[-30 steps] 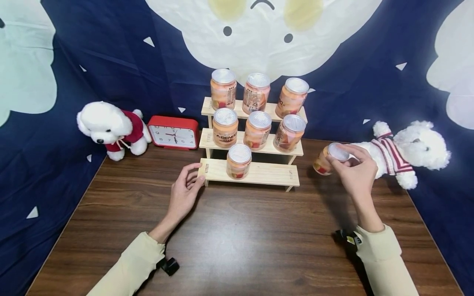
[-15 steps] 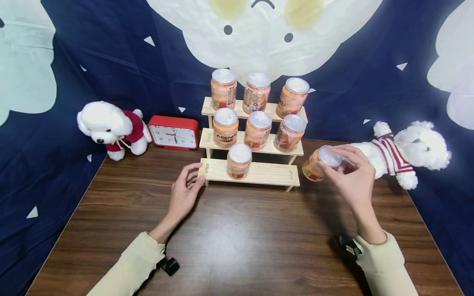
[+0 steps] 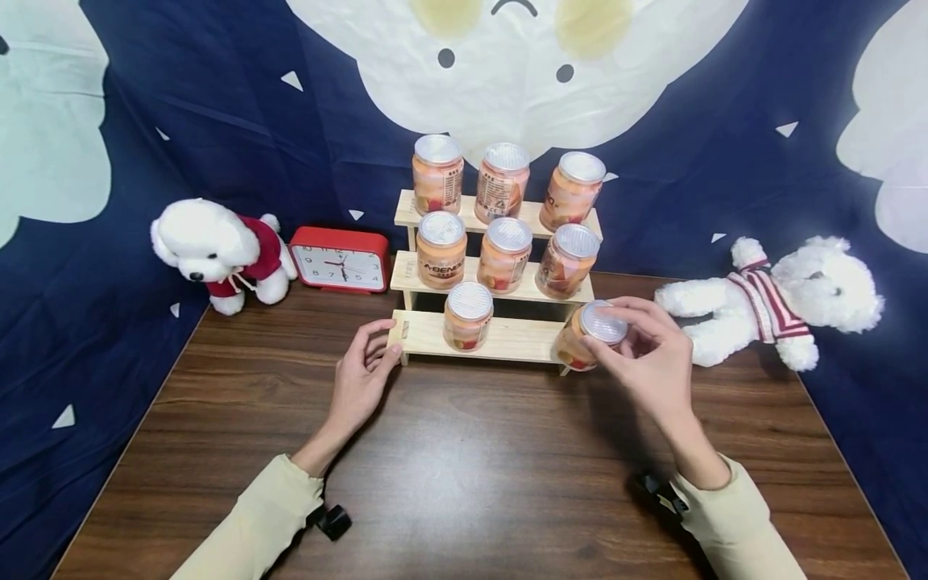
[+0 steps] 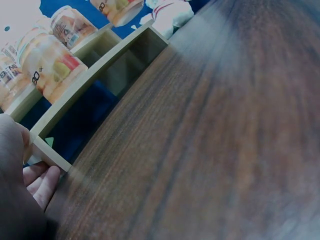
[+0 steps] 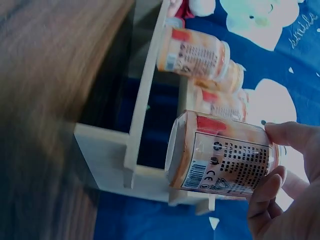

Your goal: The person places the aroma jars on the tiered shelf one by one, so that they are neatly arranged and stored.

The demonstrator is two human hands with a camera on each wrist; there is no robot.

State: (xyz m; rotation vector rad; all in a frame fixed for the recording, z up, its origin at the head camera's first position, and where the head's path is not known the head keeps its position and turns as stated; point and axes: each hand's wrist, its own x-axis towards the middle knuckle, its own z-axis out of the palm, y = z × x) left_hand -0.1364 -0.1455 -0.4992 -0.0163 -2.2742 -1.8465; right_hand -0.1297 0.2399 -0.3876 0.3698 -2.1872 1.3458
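Carried leftward since a second ago: jar (image 3: 589, 340) in the right hand (image 3: 648, 362), away from the striped plush dog (image 3: 779, 300) and over to the right end of the lowest step of the wooden stepped rack (image 3: 500, 340). Held clear of the bench (image 3: 464, 459), fingers (image 3: 629, 310) curled round the foil lid end and upper wall. Tilted, long axis leaning, lid up and toward the camera, base down and to the left; in the right wrist view seen lying across the frame, label with barcode facing out (image 5: 220, 155), base toward the rack's end. Whether the base touches the step: cannot tell, hidden behind the jar itself. Left hand (image 3: 362, 374) unmoved, resting on the bench with relaxed fingers (image 3: 383, 332) laid against the rack's left end, gripping nothing; in the left wrist view only fingertips (image 4: 42, 182) at the wooden corner, bench blurred. Eight jars counted: three on the top step, three on the middle, one on the lowest (image 3: 467, 316), one in hand. Two plush dogs: one in a red top (image 3: 213, 251) seated left, one striped lying right. One red clock (image 3: 339, 259) behind the left dog. Labels on the far jars too small to read in full.
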